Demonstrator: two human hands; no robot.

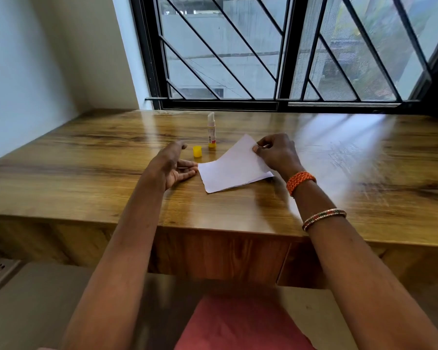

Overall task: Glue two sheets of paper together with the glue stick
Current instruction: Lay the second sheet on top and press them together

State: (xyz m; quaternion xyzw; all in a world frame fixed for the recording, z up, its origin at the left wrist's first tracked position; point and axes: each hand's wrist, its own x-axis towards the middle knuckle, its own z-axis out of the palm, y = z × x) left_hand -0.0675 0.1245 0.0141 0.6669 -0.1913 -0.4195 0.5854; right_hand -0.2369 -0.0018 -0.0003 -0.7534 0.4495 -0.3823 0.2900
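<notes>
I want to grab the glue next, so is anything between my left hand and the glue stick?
Only the yellow cap, standing on the desk between the open left hand and the upright glue stick.

One head-worn view, looking forward and down over a wooden desk.

The wide-angle camera sits above the person's lap and faces a barred window at the far side of the desk. Both forearms reach away from the lens into the middle of the frame, so the left hand and right hand lie at mid-distance, while the desk's front edge and the lap are nearest, at the bottom. Straight lines bow toward the edges of the frame. No second view shares the scene.
</notes>
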